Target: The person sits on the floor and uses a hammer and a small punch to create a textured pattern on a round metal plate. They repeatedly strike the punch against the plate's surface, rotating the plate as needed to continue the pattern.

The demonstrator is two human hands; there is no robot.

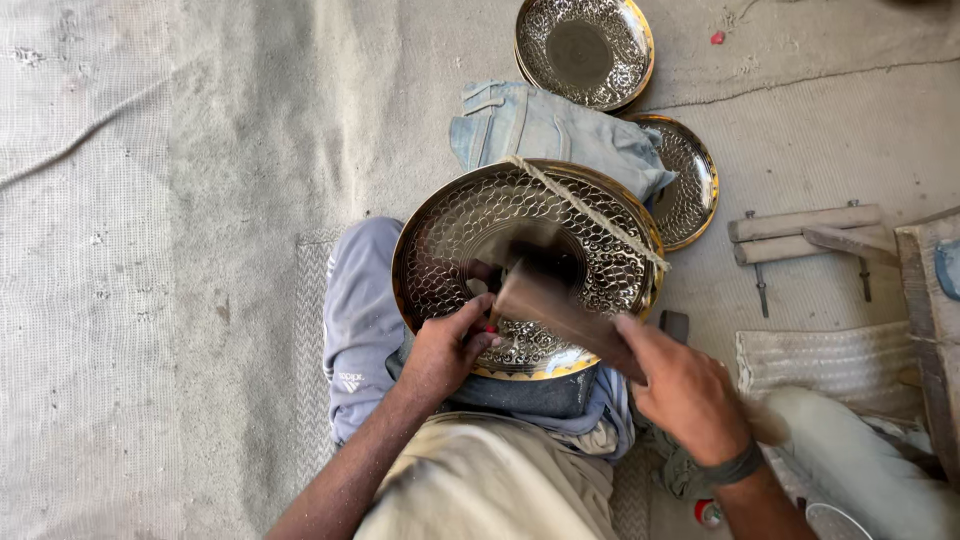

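Observation:
A large round metal plate (600, 235) with a hammered scale pattern and a gold rim rests on my lap, tied across with a cord (590, 212). My left hand (445, 350) rests on the plate's near edge and pinches a small tool with a red tip against the metal. My right hand (685, 390) grips the handle of a hammer (545, 300), whose head is blurred over the plate's centre.
Two similar patterned plates lie beyond: one at the top (585, 50), one at the right (690, 180), partly under a folded denim cloth (545, 130). Wooden clamp pieces (805, 235) lie on the cloth floor at right. A woven mat (830, 360) lies beside my right leg.

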